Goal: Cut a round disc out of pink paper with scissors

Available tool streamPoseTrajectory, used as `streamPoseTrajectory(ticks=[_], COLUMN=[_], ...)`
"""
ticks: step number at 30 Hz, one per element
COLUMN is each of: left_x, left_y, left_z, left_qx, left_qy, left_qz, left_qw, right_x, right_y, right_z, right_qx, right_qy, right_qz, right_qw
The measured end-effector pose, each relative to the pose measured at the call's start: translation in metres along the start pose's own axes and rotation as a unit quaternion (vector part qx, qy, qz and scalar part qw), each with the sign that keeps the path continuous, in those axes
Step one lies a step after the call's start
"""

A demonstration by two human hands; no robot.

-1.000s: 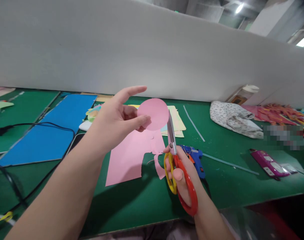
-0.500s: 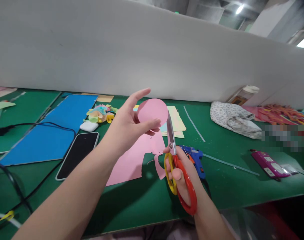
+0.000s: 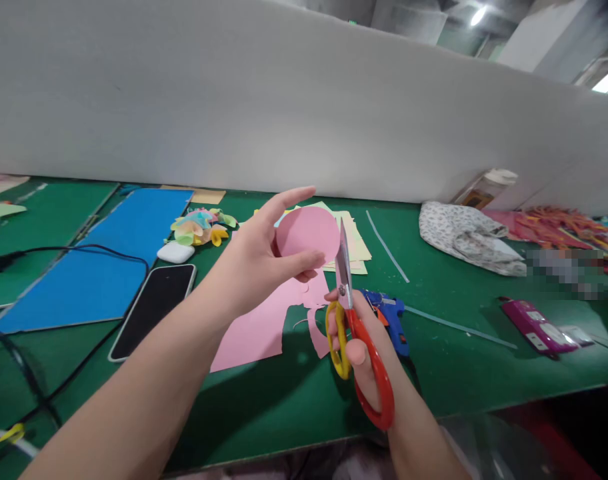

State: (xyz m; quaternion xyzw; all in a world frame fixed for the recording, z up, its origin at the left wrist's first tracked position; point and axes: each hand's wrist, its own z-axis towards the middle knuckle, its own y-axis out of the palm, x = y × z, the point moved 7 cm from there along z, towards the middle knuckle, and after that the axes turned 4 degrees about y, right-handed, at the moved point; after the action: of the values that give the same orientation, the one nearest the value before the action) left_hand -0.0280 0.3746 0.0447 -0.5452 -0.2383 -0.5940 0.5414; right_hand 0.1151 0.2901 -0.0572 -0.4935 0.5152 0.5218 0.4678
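A round piece of pink paper is pinched between the thumb and fingers of my left hand, with the index finger raised. My right hand grips scissors with one red and one yellow handle. Their blades point up at the right edge of the pink circle. Below my hands, a larger pink sheet with a cut-out edge lies on the green table, and a curved pink scrap is beside it.
A blue glue gun lies right of the scissors. At left are a phone, a white case, a blue board, paper petals and black cables. Patterned cloth and a purple device lie at right.
The pink circle has turned and moved slightly down and right with my left hand. The scissor blades look a little further open.
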Motion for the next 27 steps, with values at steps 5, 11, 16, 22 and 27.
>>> streamPoseTrajectory(ticks=[5,11,16,22,27], left_x=[-0.001,0.000,0.000,0.002,0.005], left_y=[0.000,-0.001,-0.004,-0.007,-0.010], left_z=[0.001,0.002,0.002,0.002,0.001], left_qx=[0.001,0.002,0.011,0.028,0.038], left_qy=[0.016,0.001,0.006,0.008,0.009], left_qz=[0.008,-0.006,0.005,0.013,0.021], left_qw=[1.000,1.000,1.000,0.999,0.999], right_x=[-0.001,-0.003,-0.005,0.002,0.009], right_y=[0.002,0.001,0.002,0.000,-0.001], right_z=[-0.001,-0.002,-0.003,-0.002,0.000], right_qx=[-0.003,-0.003,-0.002,-0.003,-0.013], right_qy=[-0.003,-0.003,-0.002,-0.005,-0.006], right_qz=[0.004,-0.011,-0.008,-0.004,0.004], right_qw=[1.000,1.000,1.000,1.000,1.000])
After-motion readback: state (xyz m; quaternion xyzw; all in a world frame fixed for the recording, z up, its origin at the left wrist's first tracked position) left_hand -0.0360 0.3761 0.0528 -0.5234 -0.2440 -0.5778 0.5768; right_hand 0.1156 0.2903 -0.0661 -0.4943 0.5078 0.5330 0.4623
